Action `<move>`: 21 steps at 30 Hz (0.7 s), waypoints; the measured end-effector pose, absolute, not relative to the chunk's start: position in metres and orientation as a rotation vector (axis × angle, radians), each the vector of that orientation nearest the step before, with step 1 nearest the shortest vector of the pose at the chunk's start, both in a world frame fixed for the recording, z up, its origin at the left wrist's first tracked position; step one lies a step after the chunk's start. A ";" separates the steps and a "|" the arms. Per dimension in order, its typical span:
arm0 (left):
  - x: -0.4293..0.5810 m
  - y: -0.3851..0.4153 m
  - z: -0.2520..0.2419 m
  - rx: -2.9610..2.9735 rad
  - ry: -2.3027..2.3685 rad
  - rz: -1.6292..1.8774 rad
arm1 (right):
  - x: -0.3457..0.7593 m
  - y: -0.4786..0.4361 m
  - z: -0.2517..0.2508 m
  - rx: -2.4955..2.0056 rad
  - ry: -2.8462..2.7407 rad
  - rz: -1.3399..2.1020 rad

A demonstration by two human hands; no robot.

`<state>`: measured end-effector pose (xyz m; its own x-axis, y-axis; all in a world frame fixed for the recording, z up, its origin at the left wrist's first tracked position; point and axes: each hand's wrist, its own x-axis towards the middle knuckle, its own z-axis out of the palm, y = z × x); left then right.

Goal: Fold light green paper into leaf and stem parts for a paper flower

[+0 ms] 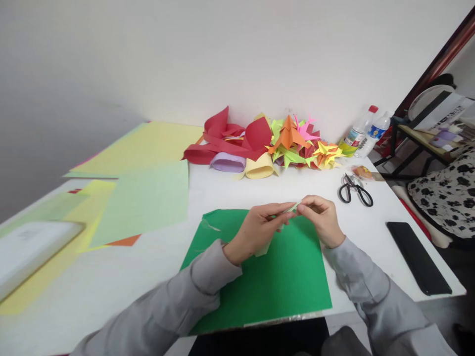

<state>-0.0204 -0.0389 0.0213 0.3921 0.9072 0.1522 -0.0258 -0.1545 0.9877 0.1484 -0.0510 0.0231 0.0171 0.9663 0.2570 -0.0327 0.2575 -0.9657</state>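
Above a green sheet (282,277), both my hands hold a small folded piece of pale green paper (264,248). My left hand (256,230) is closed on it, fingers pointing right, with part of the paper showing below the palm. At its upper right tip, my right hand (322,220) pinches the paper between thumb and fingertips. Fingers hide much of the folded paper, so its full shape cannot be made out. The green sheet lies at the table's front edge, beneath both hands.
Folded paper stars and figures (291,141) and red paper shapes (237,138) lie along the wall. Black-handled scissors (356,190), a black phone (418,257) and two bottles (358,132) are on the right. Pale green sheets (148,202) and a white box (35,247) lie left.
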 end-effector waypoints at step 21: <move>-0.028 -0.036 0.036 1.778 0.675 1.145 | 0.145 -0.059 0.021 -0.946 -1.467 0.828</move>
